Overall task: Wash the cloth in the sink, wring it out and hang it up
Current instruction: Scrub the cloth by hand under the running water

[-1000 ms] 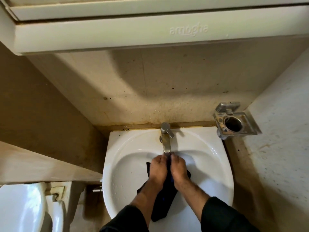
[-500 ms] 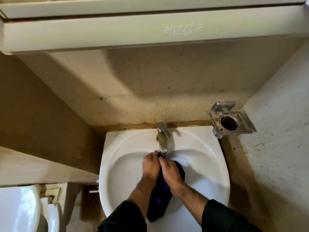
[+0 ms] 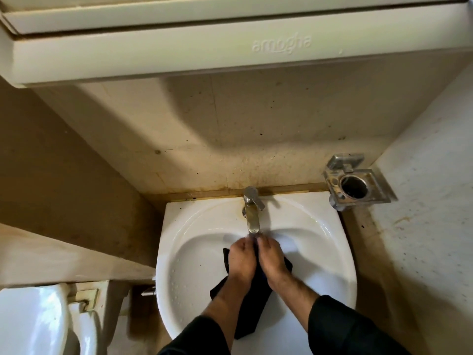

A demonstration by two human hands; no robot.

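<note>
A dark, nearly black cloth [image 3: 252,306] lies bunched in the white sink [image 3: 194,252], trailing toward the front rim. My left hand [image 3: 242,260] and my right hand [image 3: 272,258] press side by side on its upper part, both gripping it, fingertips just under the spout of the steel tap [image 3: 252,213]. Most of the cloth's upper end is hidden beneath my hands. I cannot tell whether water is running.
A metal tumbler holder [image 3: 355,184] is fixed to the wall at the sink's right. A white toilet [image 3: 38,319] stands at lower left. A cream cabinet [image 3: 230,44] overhangs above. Stained beige walls close in on both sides.
The hands have shifted back up under the spout and drawn level again. More cloth spreads out on both sides of them than half a second ago.
</note>
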